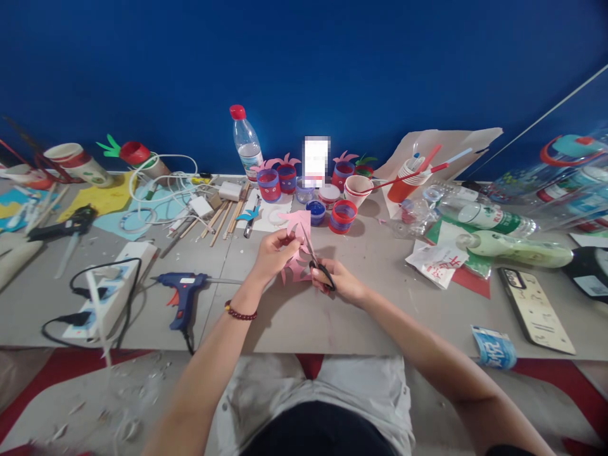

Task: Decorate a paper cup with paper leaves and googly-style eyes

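My left hand [278, 256] pinches a piece of pink paper [300, 223] cut with pointed, leaf-like edges. In my right hand [341, 282] are black-handled scissors [323, 276], their blades reaching up against the paper. More of the pink paper, with cut fronds, hangs below my left fingers, above the table. Just beyond my hands stand a small cup of blue paint [315, 212] and a red-and-purple painted cup [342, 217]. Behind them are painted cups with pink paper tops, one of them a purple-and-red cup [268, 185].
A blue glue gun [183, 294] lies on the left near a white power strip [111, 288]. Wooden sticks [221, 221] and white cables spread behind it. A clear bottle [247, 149] stands at the back. On the right are a phone [536, 310], a blue packet [494, 347] and plastic bottles [489, 215].
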`<action>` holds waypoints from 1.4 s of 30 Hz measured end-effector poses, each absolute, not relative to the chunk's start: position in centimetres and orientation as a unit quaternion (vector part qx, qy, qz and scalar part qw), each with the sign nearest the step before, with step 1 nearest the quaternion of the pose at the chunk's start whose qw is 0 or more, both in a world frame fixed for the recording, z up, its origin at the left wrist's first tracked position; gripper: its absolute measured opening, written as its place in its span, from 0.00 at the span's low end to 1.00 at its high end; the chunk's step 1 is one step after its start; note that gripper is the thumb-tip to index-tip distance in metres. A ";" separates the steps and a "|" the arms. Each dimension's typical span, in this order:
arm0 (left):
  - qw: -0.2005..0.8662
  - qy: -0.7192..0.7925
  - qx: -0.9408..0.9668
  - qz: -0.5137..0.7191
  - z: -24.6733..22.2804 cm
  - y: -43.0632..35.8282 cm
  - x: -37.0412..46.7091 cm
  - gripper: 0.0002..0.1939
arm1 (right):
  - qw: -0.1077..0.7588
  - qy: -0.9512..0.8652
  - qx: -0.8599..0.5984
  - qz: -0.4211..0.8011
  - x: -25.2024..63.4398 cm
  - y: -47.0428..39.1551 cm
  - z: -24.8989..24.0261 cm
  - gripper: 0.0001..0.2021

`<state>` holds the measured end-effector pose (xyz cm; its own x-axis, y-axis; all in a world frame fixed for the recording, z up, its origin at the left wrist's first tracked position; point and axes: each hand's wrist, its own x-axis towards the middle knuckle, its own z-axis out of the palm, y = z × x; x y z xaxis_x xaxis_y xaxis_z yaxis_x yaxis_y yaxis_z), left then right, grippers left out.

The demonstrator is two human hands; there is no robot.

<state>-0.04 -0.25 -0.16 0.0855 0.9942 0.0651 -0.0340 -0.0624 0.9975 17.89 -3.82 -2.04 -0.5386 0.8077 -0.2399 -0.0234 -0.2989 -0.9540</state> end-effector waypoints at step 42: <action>0.511 0.460 0.508 0.519 -0.3 -0.2 -0.1 0.12 | 0.297 -0.499 -0.372 0.724 18.0 -3.7 -3.0 0.22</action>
<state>-0.06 -0.19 -0.33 0.0384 0.9977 0.0562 -0.0628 -0.0537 0.9966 17.98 -3.66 -2.96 -0.5456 0.8022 -0.2423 -0.0588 -0.3251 -0.9439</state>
